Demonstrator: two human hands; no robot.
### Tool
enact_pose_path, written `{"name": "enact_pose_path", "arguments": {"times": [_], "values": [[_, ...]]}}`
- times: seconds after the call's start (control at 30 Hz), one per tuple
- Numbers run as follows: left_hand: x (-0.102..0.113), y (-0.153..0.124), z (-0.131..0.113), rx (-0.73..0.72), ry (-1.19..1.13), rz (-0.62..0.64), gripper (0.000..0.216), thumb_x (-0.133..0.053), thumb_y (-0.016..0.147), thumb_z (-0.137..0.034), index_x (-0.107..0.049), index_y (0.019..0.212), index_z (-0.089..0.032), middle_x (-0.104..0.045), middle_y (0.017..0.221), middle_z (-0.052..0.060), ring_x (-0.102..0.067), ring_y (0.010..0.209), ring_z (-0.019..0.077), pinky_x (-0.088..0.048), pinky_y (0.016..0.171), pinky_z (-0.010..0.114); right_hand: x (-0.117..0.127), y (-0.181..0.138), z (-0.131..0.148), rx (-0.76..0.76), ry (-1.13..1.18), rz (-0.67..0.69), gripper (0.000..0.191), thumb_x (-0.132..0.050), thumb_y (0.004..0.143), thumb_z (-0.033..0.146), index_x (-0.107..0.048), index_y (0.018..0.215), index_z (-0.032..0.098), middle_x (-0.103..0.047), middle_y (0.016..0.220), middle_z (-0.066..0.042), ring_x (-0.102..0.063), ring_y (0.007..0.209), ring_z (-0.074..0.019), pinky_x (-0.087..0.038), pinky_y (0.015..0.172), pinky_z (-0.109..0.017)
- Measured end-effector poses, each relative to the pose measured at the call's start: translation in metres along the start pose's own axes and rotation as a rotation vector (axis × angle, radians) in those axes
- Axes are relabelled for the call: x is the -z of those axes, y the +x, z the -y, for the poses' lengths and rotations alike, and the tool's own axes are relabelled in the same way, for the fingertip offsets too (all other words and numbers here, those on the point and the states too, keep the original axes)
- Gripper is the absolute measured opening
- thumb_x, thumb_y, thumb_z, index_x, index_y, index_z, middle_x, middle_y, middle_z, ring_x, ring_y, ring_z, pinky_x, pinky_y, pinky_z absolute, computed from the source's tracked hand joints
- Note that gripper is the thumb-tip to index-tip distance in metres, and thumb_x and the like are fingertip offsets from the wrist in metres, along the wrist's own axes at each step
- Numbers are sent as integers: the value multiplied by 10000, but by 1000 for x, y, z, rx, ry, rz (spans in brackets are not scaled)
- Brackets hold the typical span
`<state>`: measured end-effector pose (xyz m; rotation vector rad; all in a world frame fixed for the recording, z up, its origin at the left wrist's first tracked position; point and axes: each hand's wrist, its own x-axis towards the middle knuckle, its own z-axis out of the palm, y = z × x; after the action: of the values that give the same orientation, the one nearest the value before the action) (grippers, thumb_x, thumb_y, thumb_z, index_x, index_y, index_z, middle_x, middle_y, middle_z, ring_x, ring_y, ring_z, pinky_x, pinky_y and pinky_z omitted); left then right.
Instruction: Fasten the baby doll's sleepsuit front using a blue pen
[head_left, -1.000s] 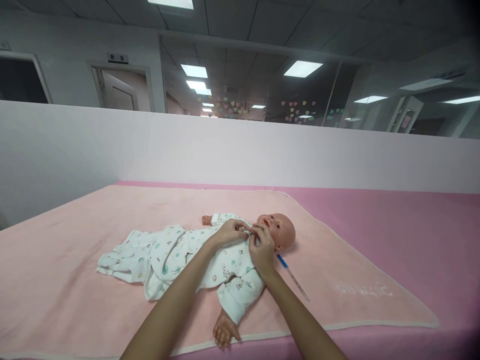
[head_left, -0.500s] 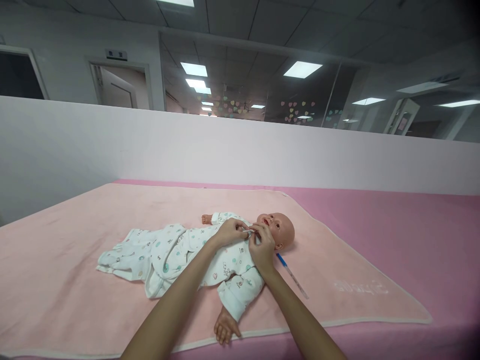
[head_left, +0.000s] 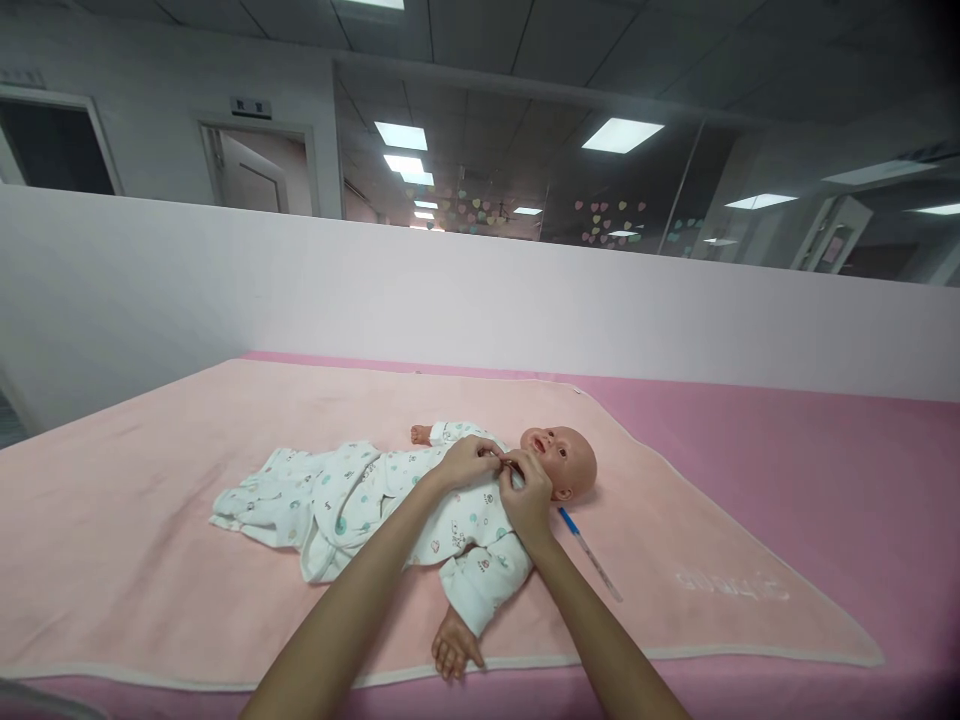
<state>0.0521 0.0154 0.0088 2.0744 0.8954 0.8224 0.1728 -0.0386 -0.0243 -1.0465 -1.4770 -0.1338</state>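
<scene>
A baby doll (head_left: 568,462) lies on its back with its head to the right. It wears a white printed baby gown (head_left: 465,515), whose lower part lies flat to the left. At the neckline, just below the doll's chin, my left hand (head_left: 469,462) and my right hand (head_left: 527,490) meet, fingertips almost touching. Both are closed in a pinch on the gown's collar edge; the exact bit of cloth is mostly covered by my fingers. Beside the doll's shoulder, near my right wrist, lies a thin clear stick with a blue end (head_left: 589,550), which looks like a thermometer.
Under the doll is a peach blanket (head_left: 150,520) with a pale border, spread over a pink padded surface (head_left: 810,480). A white low wall (head_left: 480,300) runs along the back. Beyond it are a doorway (head_left: 259,170) and glass with heart stickers.
The camera view has shifted slightly, moving the scene a little to the right. Between my fingertips a small white strip showed before; now it is hardly visible. Both hands stay at the neckline.
</scene>
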Motion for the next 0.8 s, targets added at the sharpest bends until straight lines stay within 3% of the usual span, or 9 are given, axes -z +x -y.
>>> {"name": "enact_pose_path", "arguments": {"times": [0.23, 0.5, 0.63, 0.8], "values": [[-1, 1, -2, 5, -198, 30, 258, -479, 647, -218, -656, 815, -133, -618, 753, 24, -517, 732, 137, -384, 667, 222, 0, 2, 0, -2, 14, 40, 186, -410, 733, 103, -560, 810, 182, -554, 804, -33, -517, 783, -150, -435, 714, -284], [1, -4, -12, 34, -387, 36, 155, -499, 642, -191, -614, 702, -106, -587, 694, 22, -510, 703, 131, -385, 672, 232, -2, 4, 1, -41, 13, 71, 237, -406, 714, 97, -552, 884, 176, -546, 833, -48, -510, 783, -160, -432, 710, -291], [2, -5, -12, 24, -350, 40, 173, -503, 651, -215, -618, 731, -113, -578, 698, 19, -497, 692, 127, -369, 650, 225, -1, 4, 0, -109, 34, 85, 236, -404, 726, 113, -544, 905, 174, -545, 841, -50, -502, 777, -159, -427, 703, -289], [0, -4, -5, -2, -74, -20, 224, -491, 660, -249, -628, 801, -141, -474, 567, -33, -391, 545, 91, -296, 543, 209, -1, 2, -2, -184, 61, 64, 211, -425, 726, 128, -543, 897, 166, -553, 821, -45, -508, 759, -154, -432, 695, -282]]}}
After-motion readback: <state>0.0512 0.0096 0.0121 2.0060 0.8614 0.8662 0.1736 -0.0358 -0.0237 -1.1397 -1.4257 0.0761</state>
